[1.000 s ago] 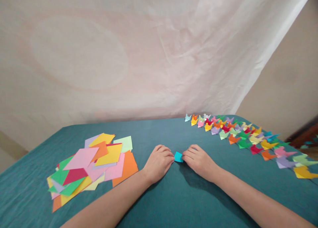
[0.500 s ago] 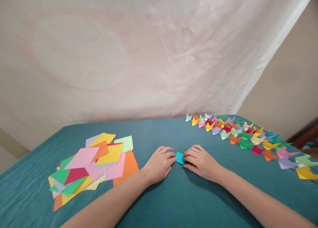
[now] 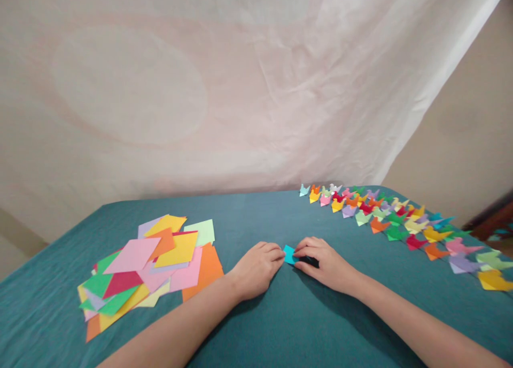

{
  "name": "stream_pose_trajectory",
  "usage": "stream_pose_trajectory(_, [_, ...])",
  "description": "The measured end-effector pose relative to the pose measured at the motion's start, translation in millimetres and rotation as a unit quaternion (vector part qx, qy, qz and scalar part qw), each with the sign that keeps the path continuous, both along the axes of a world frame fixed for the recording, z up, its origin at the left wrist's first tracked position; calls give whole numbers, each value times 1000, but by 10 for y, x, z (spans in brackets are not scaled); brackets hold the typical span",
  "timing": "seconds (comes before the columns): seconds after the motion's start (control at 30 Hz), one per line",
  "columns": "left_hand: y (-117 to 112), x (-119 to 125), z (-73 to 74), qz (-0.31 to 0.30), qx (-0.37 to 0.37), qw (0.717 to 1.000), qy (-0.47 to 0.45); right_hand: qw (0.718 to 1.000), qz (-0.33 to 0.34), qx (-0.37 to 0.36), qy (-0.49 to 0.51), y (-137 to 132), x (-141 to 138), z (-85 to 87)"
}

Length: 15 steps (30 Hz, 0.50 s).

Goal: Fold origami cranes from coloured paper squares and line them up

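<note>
A small folded blue paper piece (image 3: 288, 253) lies on the teal cloth-covered table (image 3: 280, 325) between my two hands. My left hand (image 3: 256, 267) rests on the cloth with its fingers curled, fingertips pinching the paper's left edge. My right hand (image 3: 325, 263) pinches the paper's right edge, fingers curled and slightly raised off the cloth. Most of the paper is hidden by my fingertips.
A loose pile of coloured paper squares (image 3: 148, 264) lies at the left. Rows of several small folded paper birds (image 3: 401, 221) run along the right side towards the table's edge. A pale wrinkled sheet (image 3: 224, 90) hangs behind the table.
Both hands have stayed on the blue paper. My right hand's fingers have curled tighter and lifted a little, and the paper has shifted slightly between the fingertips.
</note>
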State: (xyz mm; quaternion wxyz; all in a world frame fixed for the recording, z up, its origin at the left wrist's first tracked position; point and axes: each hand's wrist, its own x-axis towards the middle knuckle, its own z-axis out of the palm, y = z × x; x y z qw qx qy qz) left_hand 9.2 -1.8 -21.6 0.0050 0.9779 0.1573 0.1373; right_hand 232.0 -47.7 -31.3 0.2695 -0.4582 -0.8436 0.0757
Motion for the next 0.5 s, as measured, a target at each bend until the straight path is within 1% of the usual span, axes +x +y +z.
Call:
stream_pose_trajectory(0.17, [16,-4,-23,-1,-18,1000,-9,999,8,30,-22,-12,-29,-1])
stream_pose_trajectory(0.3, [34,-10,-54,-3,-31,999,-25,999,8,29,-29,-26,-65,-7])
stream_pose_trajectory(0.4, [40,-13,-64,-2,-39,999,-26,1000,-5,16,-10,-24,-94,-21])
stream_pose_trajectory(0.5, [46,-20,-67,2,-51,998,-25,999,-10,5,32,-12,-119,-42])
